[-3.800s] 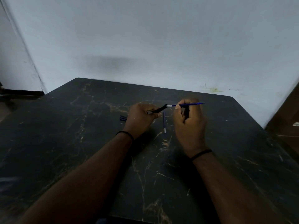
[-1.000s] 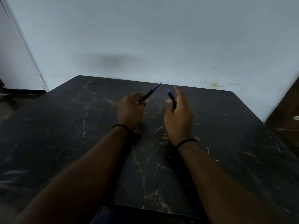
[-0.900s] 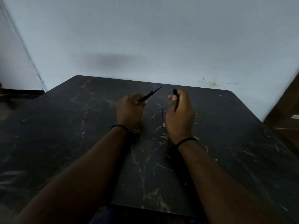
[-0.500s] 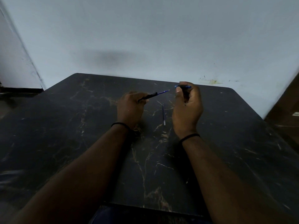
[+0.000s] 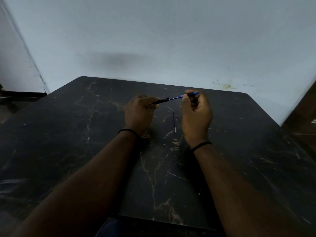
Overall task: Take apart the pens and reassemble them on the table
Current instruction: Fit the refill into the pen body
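My left hand (image 5: 138, 112) grips a black pen front section (image 5: 159, 101), from which a thin blue refill (image 5: 174, 98) sticks out to the right. My right hand (image 5: 196, 117) holds a black and blue pen barrel (image 5: 192, 94) between thumb and fingers, level with the refill's free end; the refill tip reaches the barrel's mouth. Both hands hover above the dark marble table (image 5: 85, 134). A second loose blue refill (image 5: 174, 120) lies on the table between my hands.
A pale wall (image 5: 153, 40) stands right behind the table's far edge. A dark wooden piece (image 5: 304, 120) is at the right edge of view. The table's near edge runs just above my lap.
My right hand has turned its barrel from upright to level and moved it left to the refill's tip. My left hand has lowered its pen section from tilted up to near level.
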Motion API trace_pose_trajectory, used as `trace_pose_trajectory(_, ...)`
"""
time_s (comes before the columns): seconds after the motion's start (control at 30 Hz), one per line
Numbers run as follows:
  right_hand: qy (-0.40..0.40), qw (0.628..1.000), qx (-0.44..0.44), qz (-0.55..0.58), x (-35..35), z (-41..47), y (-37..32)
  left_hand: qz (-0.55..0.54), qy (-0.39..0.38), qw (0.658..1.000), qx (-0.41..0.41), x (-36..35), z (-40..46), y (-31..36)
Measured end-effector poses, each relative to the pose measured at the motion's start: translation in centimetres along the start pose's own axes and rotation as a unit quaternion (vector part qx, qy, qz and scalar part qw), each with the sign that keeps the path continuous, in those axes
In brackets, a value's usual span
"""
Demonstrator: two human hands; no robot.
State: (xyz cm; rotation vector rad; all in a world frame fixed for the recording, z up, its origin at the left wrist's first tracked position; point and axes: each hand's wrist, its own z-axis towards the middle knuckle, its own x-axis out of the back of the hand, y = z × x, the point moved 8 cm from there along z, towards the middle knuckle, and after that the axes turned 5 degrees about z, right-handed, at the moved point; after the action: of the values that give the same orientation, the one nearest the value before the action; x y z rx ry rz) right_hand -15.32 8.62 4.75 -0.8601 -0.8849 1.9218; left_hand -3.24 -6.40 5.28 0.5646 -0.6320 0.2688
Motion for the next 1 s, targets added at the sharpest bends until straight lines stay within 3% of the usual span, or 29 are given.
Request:
trace_pose_trajectory(0.23,-0.017,0.999,-0.036,-0.010,-0.2,-0.1,0.9,0.005,0.005,1.000,0.002,0.1,-0.1,0.0)
trace_pose_trajectory(0.4,-0.019,0.993,-0.109,0.037,0.0,0.5,2.3,0.037,-0.002,0.999,-0.023,0.0,0.1,0.2)
trace_pose_trajectory(0.6,-0.088,0.990,-0.098,-0.044,-0.8,0.3,2.5,0.105,-0.010,0.992,-0.067,0.0,0.2,1.3)
trace_pose_trajectory(1.0,-0.141,0.976,-0.110,-0.121,-0.7,0.7,3.5,0.006,-0.078,0.994,-0.075,-0.4,0.3,1.4)
